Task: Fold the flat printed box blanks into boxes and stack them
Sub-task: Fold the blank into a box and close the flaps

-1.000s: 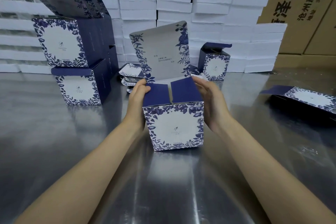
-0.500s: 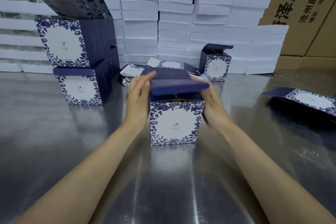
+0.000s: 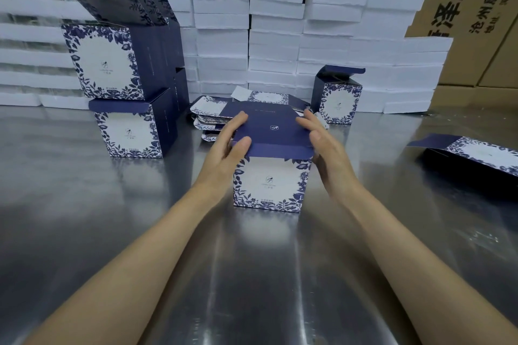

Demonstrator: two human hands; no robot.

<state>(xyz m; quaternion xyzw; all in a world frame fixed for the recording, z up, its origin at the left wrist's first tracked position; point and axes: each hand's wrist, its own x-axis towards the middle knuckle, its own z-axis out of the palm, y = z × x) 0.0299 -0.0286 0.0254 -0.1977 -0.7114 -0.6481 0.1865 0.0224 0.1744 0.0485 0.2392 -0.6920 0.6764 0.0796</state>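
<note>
A packing workshop: bare steel worktable (image 3: 84,232), white foam blocks (image 3: 274,36) walled up at twelve o'clock, big brown shipping cartons (image 3: 462,22) with printed characters at one, folded printed boxes (image 3: 112,70) stacked at ten, flat blanks (image 3: 208,119) piled at eleven.

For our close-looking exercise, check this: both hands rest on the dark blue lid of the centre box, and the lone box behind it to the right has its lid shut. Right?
Not quite. The head view shows the lone box with its lid standing open. The rest holds: the left hand and right hand rest on the dark blue lid of the centre box.
</note>
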